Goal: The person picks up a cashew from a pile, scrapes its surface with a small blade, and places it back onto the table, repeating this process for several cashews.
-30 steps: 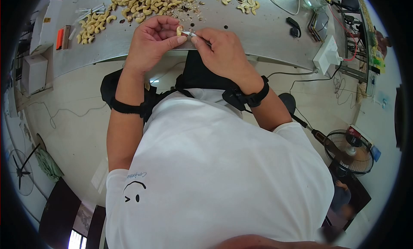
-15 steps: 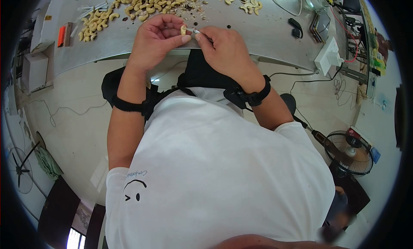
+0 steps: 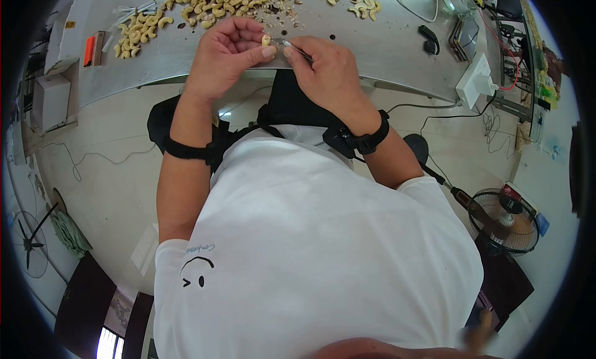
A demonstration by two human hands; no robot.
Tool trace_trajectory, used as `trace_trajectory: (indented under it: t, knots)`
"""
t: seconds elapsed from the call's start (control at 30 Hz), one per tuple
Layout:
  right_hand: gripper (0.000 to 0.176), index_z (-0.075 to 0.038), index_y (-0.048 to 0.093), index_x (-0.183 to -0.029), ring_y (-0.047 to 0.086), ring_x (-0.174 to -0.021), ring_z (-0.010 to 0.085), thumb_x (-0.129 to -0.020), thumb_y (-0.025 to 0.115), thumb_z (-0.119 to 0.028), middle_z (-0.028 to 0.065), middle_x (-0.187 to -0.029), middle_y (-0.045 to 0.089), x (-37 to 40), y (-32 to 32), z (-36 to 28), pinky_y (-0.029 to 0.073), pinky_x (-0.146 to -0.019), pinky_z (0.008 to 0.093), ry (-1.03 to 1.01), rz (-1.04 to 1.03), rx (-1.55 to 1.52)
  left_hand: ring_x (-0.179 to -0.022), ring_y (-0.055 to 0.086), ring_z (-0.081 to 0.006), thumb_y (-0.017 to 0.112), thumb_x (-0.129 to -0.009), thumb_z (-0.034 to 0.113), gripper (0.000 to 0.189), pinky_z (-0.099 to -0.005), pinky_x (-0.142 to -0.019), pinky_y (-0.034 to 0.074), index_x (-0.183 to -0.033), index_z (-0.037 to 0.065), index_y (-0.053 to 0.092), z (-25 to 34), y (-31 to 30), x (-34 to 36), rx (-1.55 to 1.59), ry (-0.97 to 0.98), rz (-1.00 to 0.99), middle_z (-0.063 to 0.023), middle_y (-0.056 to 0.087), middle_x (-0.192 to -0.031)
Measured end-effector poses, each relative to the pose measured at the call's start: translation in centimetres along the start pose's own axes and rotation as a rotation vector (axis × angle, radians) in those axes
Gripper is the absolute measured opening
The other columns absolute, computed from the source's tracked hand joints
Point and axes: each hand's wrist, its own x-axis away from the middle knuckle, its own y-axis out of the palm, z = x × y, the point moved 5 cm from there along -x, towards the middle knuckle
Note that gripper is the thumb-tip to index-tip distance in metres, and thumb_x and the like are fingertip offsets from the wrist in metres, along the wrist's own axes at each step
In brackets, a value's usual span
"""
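Observation:
Between the thumb and fingers of my left hand [image 3: 226,58] is a pale cashew nut [image 3: 266,40]. My right hand [image 3: 326,70] is closed on a thin metal tool [image 3: 297,49], its tip pointing at the nut from the right. Both hands are over the front edge of a metal table [image 3: 385,55]. Beyond them lies a large pile of cashews [image 3: 217,2] with brown and pale crumbs [image 3: 276,14] at its right. A smaller group of cashews [image 3: 136,34] is left of my left hand, and a few more [image 3: 365,9] lie at the back right.
An orange and brown block [image 3: 93,49] lies at the table's left side. On the right are a black object [image 3: 428,39], a white power strip [image 3: 473,80], a glass jar [image 3: 456,0] and cables. A fan [image 3: 504,222] stands at the lower right.
The nut has turned a little between my left fingers, and the metal tool's tip has shifted slightly. Both hands stay in nearly the same place.

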Motion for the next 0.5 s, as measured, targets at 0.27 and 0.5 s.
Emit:
trace_trajectory:
  t: [0.27, 0.5]
  knots:
    - [0.013, -0.01, 0.07, -0.093, 0.067, -0.067, 0.0329, -0.09, 0.068, -0.023, 0.0086, -0.077, 0.068, 0.33, 0.5, 0.0, 0.052, -0.057, 0.0435, -0.062, 0.084, 0.148, -0.09, 0.071, -0.0151, 0.075, -0.086, -0.006, 0.028, -0.0295, -0.082, 0.062, -0.105, 0.003, 0.056, 0.16, 0.04, -0.02, 0.043, -0.007, 0.012, -0.0072, 0.068, -0.101]
    - [0.013, -0.011, 0.069, -0.093, 0.066, -0.065, 0.0313, -0.089, 0.069, -0.023, 0.0077, -0.076, 0.067, 0.47, 0.42, 0.31, 0.052, -0.057, 0.042, -0.056, 0.162, 0.124, -0.094, 0.072, -0.0174, 0.073, -0.087, -0.007, 0.026, -0.0297, -0.082, 0.062, -0.1, 0.005, 0.053, -0.34, -0.42, -0.03, 0.063, -0.024, -0.041, -0.0088, 0.07, -0.104]
